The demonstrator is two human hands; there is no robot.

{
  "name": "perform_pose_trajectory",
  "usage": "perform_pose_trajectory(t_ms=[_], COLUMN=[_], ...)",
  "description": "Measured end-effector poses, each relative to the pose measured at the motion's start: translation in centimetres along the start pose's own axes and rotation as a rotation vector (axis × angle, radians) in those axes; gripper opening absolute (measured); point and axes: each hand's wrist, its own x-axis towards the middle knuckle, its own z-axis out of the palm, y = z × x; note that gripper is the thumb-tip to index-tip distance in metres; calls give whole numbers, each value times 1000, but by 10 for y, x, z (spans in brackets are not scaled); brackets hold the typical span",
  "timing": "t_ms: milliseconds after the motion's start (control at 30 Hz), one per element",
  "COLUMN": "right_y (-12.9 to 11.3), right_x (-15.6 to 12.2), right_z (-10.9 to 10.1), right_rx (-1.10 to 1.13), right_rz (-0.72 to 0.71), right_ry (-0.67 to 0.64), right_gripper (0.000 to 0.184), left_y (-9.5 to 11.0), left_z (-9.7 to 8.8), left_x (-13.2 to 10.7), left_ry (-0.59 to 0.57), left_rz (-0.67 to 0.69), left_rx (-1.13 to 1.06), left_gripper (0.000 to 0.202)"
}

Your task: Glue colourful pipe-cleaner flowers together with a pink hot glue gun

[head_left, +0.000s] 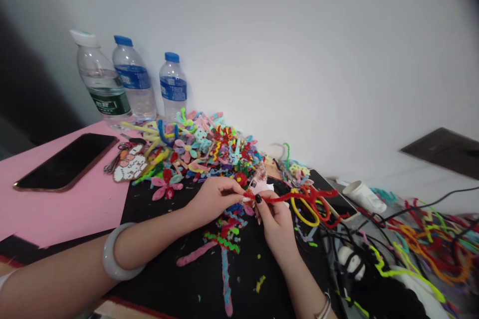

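Your left hand [217, 202] has thumb and fingertips pinched together on the left end of a red fuzzy stem [279, 198]; your right hand [279, 222], just beside it, has its thumb and finger clamped on the same stem, which runs out past them to the right, above the black mat [269, 284].

At your far left a dark phone [67, 162] lies on a pink sheet [86, 204]; behind it are a white-capped bottle [101, 79] and two blue-capped bottles [133, 75], near the wall; next comes a pixel-patterned charm [130, 165], beside a heap of colourful fuzzy pieces [209, 144]; below your hands lies a fuzzy piece with two long legs [226, 274]; right of your hands sits a yellow loop [312, 224], then a white cup [364, 197] tipped sideways; at your far right sprawls a tangle of bright stems [430, 239] among black cables.
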Motion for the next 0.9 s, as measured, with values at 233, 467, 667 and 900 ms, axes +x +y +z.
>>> perform_pose_trajectory(t_ms=[233,467,667,900], right_y=[-7,5,5,-10], right_x=[-4,-1,-2,-3], right_z=[-3,-1,1,1], right_rx=[-38,137,124,-6], right_rz=[-50,76,67,2], right_ry=[79,101,114,101], right_gripper=[18,24,23,23], left_y=[5,9,5,3], left_z=[-1,-2,1,3], left_x=[0,-2,-4,-1], left_ry=[-95,-211,-211,-147], left_rz=[117,223,-69,-160], left_rx=[186,215,-54,-188], left_gripper=[15,16,17,22])
